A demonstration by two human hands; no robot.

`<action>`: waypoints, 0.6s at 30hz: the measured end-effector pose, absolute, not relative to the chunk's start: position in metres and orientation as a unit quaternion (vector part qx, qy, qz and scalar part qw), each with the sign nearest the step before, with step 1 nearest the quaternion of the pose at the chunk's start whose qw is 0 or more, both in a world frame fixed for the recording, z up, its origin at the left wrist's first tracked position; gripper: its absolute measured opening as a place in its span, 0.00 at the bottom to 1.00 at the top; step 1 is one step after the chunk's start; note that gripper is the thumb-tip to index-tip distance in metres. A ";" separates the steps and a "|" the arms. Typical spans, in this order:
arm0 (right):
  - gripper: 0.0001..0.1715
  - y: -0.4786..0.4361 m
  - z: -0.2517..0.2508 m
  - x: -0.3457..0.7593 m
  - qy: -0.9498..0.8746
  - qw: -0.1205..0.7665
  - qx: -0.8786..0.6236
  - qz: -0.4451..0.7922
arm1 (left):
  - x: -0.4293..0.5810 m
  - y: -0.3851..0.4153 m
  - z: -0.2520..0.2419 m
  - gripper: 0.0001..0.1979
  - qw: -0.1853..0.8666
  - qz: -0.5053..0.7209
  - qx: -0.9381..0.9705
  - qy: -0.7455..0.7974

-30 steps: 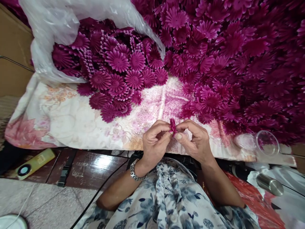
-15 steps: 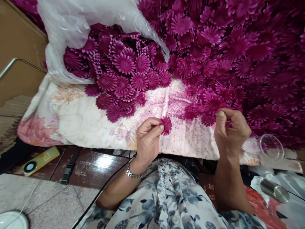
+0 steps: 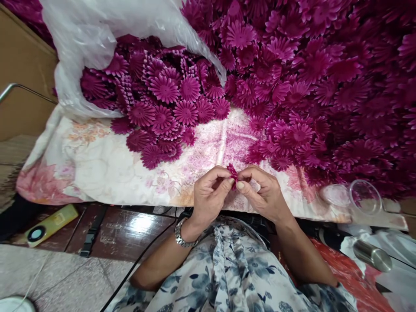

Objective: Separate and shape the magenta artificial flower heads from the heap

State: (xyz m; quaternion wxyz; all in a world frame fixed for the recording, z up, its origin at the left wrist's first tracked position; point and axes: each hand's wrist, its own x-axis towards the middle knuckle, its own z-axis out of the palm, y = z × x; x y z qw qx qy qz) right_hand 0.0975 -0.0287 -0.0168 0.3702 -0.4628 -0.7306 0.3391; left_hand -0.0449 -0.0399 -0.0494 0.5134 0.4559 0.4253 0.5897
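Between my two hands, low over the cloth, is a small magenta flower (image 3: 232, 171), seen nearly edge-on. My left hand (image 3: 212, 195) pinches it between thumb and forefinger. The thumb and forefinger of my right hand (image 3: 261, 190) close together at the flower's right side; what they pinch is too small to make out. Stacked magenta flowers (image 3: 165, 89) spill from a clear plastic bag (image 3: 87, 43) at the upper left. A large heap of loose magenta flowers (image 3: 315, 65) fills the upper right.
A stained floral cloth (image 3: 107, 173) covers the work surface. Clear round containers (image 3: 365, 197) stand at its right edge, with a metal cylinder (image 3: 372, 255) below them. A yellow device (image 3: 53, 225) lies at the lower left, beside a black strap (image 3: 92, 234).
My right hand has moved left and down from the loose heap to meet my left hand at the flower. The flower has turned from facing up to nearly edge-on. The view has shifted slightly.
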 end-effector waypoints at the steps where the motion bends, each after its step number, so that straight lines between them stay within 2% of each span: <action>1: 0.05 -0.029 -0.017 0.099 -0.726 0.371 -0.467 0.341 | -0.046 -0.040 -0.047 0.02 0.492 0.589 0.481 0.424; 8: 0.04 -0.031 -0.016 0.097 -0.703 0.377 -0.482 0.362 | -0.044 -0.038 -0.034 0.05 0.360 0.577 0.582 0.445; 15: 0.04 -0.030 -0.018 0.101 -0.696 0.379 -0.473 0.384 | -0.042 -0.038 -0.033 0.06 0.362 0.569 0.588 0.447; 18: 0.08 -0.030 -0.017 0.101 -0.694 0.384 -0.483 0.371 | -0.042 -0.040 -0.036 0.05 0.420 0.571 0.553 0.437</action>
